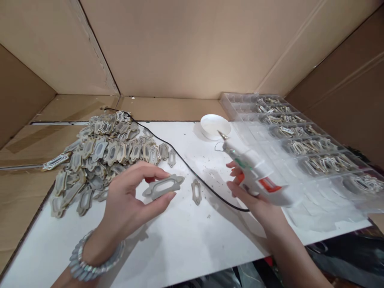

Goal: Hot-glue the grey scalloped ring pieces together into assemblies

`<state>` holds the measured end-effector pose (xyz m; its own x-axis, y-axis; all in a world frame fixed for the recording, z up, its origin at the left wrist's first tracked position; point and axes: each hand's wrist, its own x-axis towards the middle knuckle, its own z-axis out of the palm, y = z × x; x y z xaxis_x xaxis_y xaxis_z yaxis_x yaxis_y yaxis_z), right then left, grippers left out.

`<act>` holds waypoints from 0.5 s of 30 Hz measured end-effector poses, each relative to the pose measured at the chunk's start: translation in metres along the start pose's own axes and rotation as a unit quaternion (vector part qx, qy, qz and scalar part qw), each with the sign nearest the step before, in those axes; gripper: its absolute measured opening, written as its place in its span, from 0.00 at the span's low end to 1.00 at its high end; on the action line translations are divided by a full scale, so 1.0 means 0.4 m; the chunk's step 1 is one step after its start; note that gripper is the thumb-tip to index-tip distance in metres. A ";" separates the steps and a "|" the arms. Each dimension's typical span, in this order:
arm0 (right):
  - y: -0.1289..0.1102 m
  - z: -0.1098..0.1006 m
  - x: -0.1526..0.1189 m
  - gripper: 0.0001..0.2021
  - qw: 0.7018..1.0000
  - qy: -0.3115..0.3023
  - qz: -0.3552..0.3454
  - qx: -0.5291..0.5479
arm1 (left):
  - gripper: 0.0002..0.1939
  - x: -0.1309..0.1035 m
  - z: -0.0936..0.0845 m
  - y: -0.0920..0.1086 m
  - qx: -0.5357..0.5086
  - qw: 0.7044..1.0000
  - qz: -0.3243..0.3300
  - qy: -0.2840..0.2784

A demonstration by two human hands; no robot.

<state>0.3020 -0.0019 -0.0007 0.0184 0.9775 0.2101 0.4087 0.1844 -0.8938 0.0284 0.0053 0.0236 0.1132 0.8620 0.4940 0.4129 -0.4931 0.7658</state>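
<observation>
Between the thumb and fingers of my left hand (pixel 132 196) is a grey oval frame piece (pixel 163 187) with pointed ends and an open middle. My right hand (pixel 250 196) grips a white glue gun (pixel 255 170) with an orange trigger, its metal nozzle pointing up and left, close to a white bowl (pixel 215 126). A single similar frame piece (pixel 196 192) lies on the white board between my hands. Many more such pieces are heaped in a pile (pixel 99 156) beyond and left of my left hand.
A clear compartment tray (pixel 255 116) along the right side holds rows of frame pieces. A black cord (pixel 180 158) crosses the white board (pixel 180 256) from the back left towards my right hand. Cardboard walls (pixel 186 48) stand around the work area. Small scraps dot the board.
</observation>
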 end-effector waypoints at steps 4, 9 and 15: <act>-0.006 0.000 0.004 0.08 0.995 0.022 0.041 0.090 | 0.09 -0.012 0.023 0.002 -0.034 0.999 -0.020 -0.009; -0.035 0.018 0.013 0.14 0.972 0.018 0.133 0.195 | 0.10 -0.024 0.054 0.008 -0.033 0.999 0.014 -0.029; -0.085 0.067 -0.002 0.20 0.940 -0.074 0.160 0.293 | 0.06 -0.030 0.078 0.016 -0.083 0.994 -0.053 -0.047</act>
<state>0.2638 -0.0061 0.0189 -0.0898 0.9880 -0.1254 -0.1703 -0.1393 -0.9755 0.0579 -0.0045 0.0097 0.1648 0.9134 0.3723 0.2731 -0.4050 0.8726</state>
